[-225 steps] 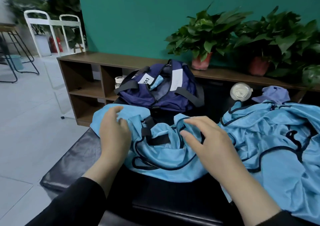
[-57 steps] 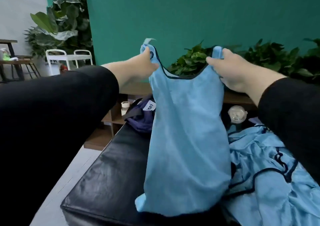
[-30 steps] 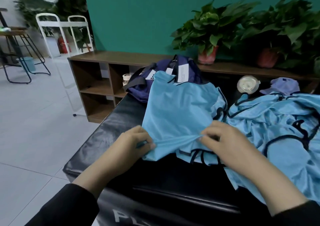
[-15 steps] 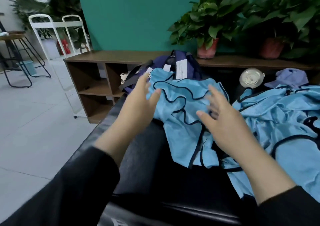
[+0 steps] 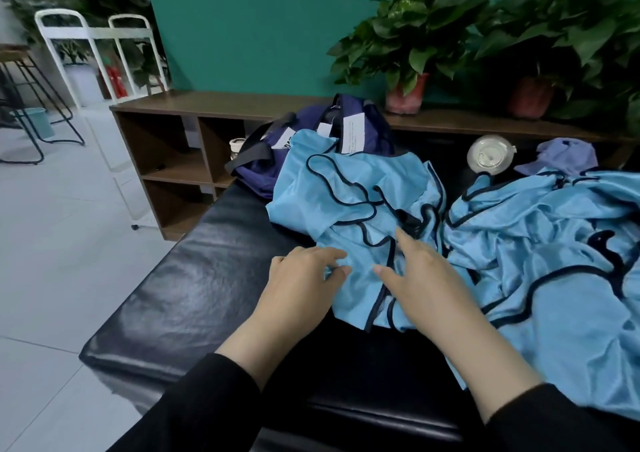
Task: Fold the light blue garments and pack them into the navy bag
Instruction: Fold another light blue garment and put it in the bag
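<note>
A: Where is the garment being worked on?

B: The light blue mesh vest with dark navy piping (image 5: 349, 205) lies crumpled on the black padded bench (image 5: 194, 289), its far edge against the navy fabric bag (image 5: 277, 160). The left hand (image 5: 301, 285) rests at the near left edge with fingertips bent onto the cloth. I cannot tell whether it pinches anything. The right hand (image 5: 422, 275) lies on the vest with fingers extended and relaxed, gripping nothing.

A: How will it handle?

B: I judge it light, limp and slippery. It will not hold a crease, and a fold may slide apart. Best taken by the piped edges or shoulder straps, where the trim gives some body, then smoothed flat with the palms.

A: What else is close by?

B: To the right, touching or overlapping it, sprawls a heap of more light blue garments (image 5: 554, 243), so an edge of the wrong piece could get picked up. Far right sit a clear round-lidded container (image 5: 490, 155) and a lilac cap (image 5: 561, 155). Behind stands a brown wooden shelf unit (image 5: 180, 146) with potted green plants (image 5: 408, 46).

A: Anything blocking the bag?

B: The vest covers part of the bag's near side. Whether its opening is unzipped I cannot tell.
</note>
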